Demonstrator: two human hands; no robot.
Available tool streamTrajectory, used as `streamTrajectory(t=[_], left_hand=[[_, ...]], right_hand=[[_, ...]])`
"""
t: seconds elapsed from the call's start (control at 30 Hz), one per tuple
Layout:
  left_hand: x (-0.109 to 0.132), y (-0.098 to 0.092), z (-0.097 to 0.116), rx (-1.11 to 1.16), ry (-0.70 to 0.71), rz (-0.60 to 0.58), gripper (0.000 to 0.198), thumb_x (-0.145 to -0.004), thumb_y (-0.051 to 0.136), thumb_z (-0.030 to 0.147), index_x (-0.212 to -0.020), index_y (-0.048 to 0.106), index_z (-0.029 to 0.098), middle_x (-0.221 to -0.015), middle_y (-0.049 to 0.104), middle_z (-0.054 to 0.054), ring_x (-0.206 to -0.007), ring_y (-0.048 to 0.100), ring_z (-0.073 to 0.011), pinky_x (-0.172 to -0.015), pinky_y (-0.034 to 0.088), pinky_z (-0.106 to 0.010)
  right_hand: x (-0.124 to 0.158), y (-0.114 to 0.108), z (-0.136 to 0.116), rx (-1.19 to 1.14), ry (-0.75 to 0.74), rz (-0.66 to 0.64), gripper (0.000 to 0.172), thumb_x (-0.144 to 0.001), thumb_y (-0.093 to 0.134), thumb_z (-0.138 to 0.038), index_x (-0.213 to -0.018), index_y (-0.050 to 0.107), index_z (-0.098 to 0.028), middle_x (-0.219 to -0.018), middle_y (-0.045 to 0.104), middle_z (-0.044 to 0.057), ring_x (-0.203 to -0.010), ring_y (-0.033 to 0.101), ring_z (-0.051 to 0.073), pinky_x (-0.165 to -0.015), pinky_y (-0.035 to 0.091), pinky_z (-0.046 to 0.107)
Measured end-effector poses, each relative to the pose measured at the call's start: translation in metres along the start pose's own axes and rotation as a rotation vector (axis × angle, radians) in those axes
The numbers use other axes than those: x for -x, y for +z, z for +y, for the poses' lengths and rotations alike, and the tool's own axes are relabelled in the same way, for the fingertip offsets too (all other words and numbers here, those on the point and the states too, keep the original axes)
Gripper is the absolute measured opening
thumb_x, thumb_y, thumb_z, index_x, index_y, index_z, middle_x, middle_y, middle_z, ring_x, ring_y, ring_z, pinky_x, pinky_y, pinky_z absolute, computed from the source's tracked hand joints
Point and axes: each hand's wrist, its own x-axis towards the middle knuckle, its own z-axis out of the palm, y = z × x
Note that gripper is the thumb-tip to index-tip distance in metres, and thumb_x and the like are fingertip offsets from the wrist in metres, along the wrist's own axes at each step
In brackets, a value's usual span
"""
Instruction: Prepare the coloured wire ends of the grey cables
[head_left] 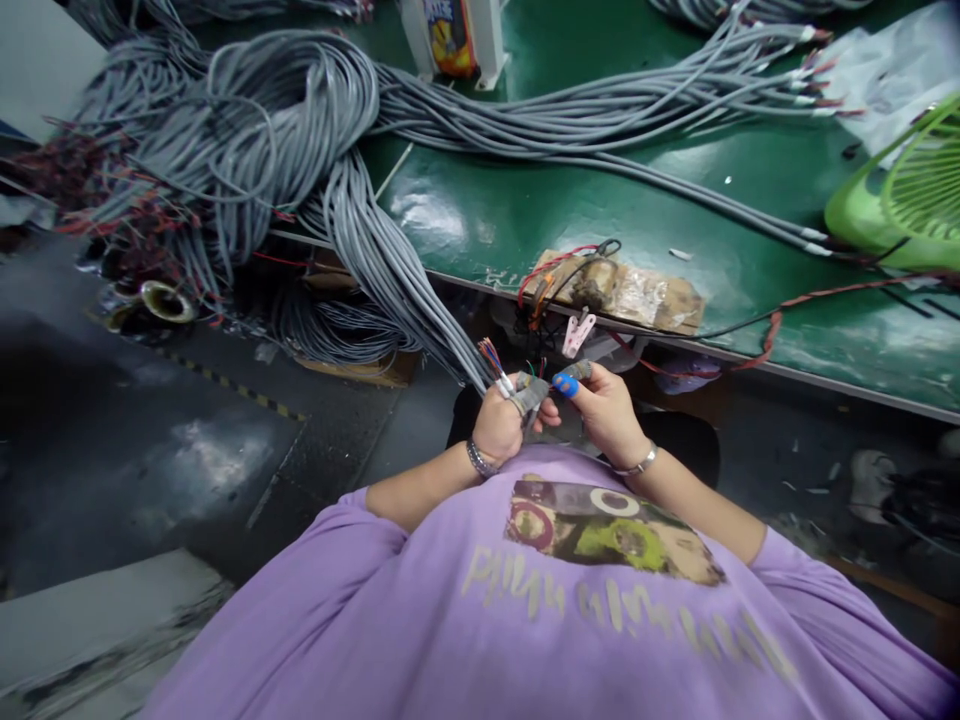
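My left hand (501, 425), with grey wraps on its fingers, is closed around the end of a grey cable (457, 345) just above my lap. Thin coloured wires (491, 355) fan out of the cable ends there. Close beside it, my right hand (609, 415) pinches thumb against forefinger on thin wire tips, mostly hidden by the fingers. A blue cover (566, 384) sits on that thumb and a grey wrap on the forefinger. Just beyond both hands, a pink clip (577, 335) hangs at the table edge.
Coiled grey cables (292, 110) heap on the green table (465, 215), with a long bundle (600, 120) running right. A taped cardboard piece (637, 295) lies at the edge. A green fan (907, 190) stands right. More cable (337, 325) lies in a box below.
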Motion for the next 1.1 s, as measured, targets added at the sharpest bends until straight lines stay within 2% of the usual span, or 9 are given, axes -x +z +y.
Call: streamTrajectory(t=[0.13, 0.3, 0.4, 0.47, 0.6, 0.77, 0.83, 0.97, 1.1], left_hand=[[-0.001, 0.0, -0.003, 0.011, 0.01, 0.019, 0.038, -0.069, 0.075, 0.047, -0.075, 0.054, 0.016, -0.056, 0.064, 0.001, -0.048, 0.064, -0.0144, -0.037, 0.037, -0.018], [-0.001, -0.001, -0.005, -0.077, 0.016, -0.037, 0.038, -0.072, 0.073, 0.048, -0.069, 0.055, 0.015, -0.058, 0.066, -0.002, -0.048, 0.064, -0.0135, -0.037, 0.037, -0.018], [0.0, -0.001, -0.005, -0.138, 0.029, -0.061, 0.038, -0.074, 0.072, 0.048, -0.067, 0.055, 0.015, -0.058, 0.066, -0.002, -0.048, 0.064, -0.013, -0.038, 0.037, -0.018], [0.001, -0.001, -0.005, -0.168, 0.046, -0.063, 0.038, -0.074, 0.071, 0.049, -0.066, 0.055, 0.015, -0.058, 0.065, -0.002, -0.047, 0.063, -0.0124, -0.038, 0.037, -0.019], [0.001, -0.002, -0.007, -0.157, 0.077, -0.029, 0.038, -0.075, 0.07, 0.049, -0.068, 0.058, 0.015, -0.06, 0.066, -0.003, -0.048, 0.063, -0.0125, -0.038, 0.037, -0.019], [-0.001, -0.002, -0.01, -0.099, 0.086, 0.018, 0.036, -0.074, 0.072, 0.049, -0.073, 0.058, 0.016, -0.06, 0.066, -0.002, -0.049, 0.064, -0.0138, -0.038, 0.037, -0.019], [-0.001, -0.001, -0.01, -0.083, 0.073, 0.023, 0.035, -0.073, 0.072, 0.048, -0.074, 0.057, 0.016, -0.059, 0.066, -0.001, -0.048, 0.064, -0.0136, -0.038, 0.038, -0.018], [0.0, 0.001, -0.005, -0.055, 0.043, 0.016, 0.034, -0.072, 0.073, 0.045, -0.073, 0.055, 0.016, -0.057, 0.064, 0.0, -0.045, 0.062, -0.0121, -0.037, 0.035, -0.018], [0.003, 0.0, 0.004, -0.036, 0.004, -0.004, 0.036, -0.069, 0.074, 0.046, -0.068, 0.053, 0.016, -0.053, 0.061, 0.001, -0.041, 0.058, -0.0101, -0.036, 0.032, -0.017]], right_hand=[[0.001, -0.002, -0.004, 0.037, -0.013, -0.013, 0.035, -0.068, 0.081, -0.047, -0.068, 0.057, -0.02, -0.057, 0.058, -0.002, -0.047, 0.05, 0.011, -0.046, 0.044, 0.027], [-0.006, -0.007, -0.005, 0.052, -0.011, -0.076, 0.03, -0.068, 0.082, -0.042, -0.078, 0.063, -0.02, -0.067, 0.063, -0.001, -0.052, 0.054, 0.01, -0.048, 0.044, 0.025], [-0.009, -0.007, -0.007, 0.01, 0.072, -0.203, 0.03, -0.073, 0.077, -0.043, -0.079, 0.059, -0.02, -0.057, 0.06, -0.002, -0.046, 0.054, 0.012, -0.046, 0.045, 0.027], [-0.01, -0.006, -0.007, -0.004, 0.099, -0.224, 0.032, -0.072, 0.077, -0.044, -0.075, 0.057, -0.02, -0.052, 0.057, -0.004, -0.043, 0.053, 0.012, -0.046, 0.044, 0.027], [-0.009, -0.006, -0.004, 0.005, 0.082, -0.144, 0.032, -0.068, 0.081, -0.044, -0.072, 0.06, -0.019, -0.054, 0.059, -0.003, -0.046, 0.052, 0.011, -0.047, 0.043, 0.026], [-0.004, -0.002, -0.002, -0.04, 0.043, -0.106, 0.026, -0.07, 0.079, -0.041, -0.073, 0.064, -0.02, -0.059, 0.061, -0.002, -0.05, 0.051, 0.01, -0.049, 0.043, 0.025], [-0.004, 0.0, -0.001, -0.081, 0.072, -0.077, 0.023, -0.069, 0.08, -0.037, -0.073, 0.065, -0.02, -0.058, 0.059, -0.003, -0.049, 0.049, 0.009, -0.047, 0.041, 0.024], [-0.007, -0.003, 0.001, -0.227, 0.172, 0.079, 0.025, -0.061, 0.082, -0.028, -0.063, 0.059, -0.018, -0.053, 0.051, -0.006, -0.047, 0.041, 0.006, -0.046, 0.036, 0.02], [-0.02, -0.015, 0.0, -0.396, 0.234, 0.161, 0.03, -0.059, 0.082, -0.031, -0.066, 0.056, -0.019, -0.056, 0.051, -0.006, -0.049, 0.043, 0.006, -0.047, 0.04, 0.019]])
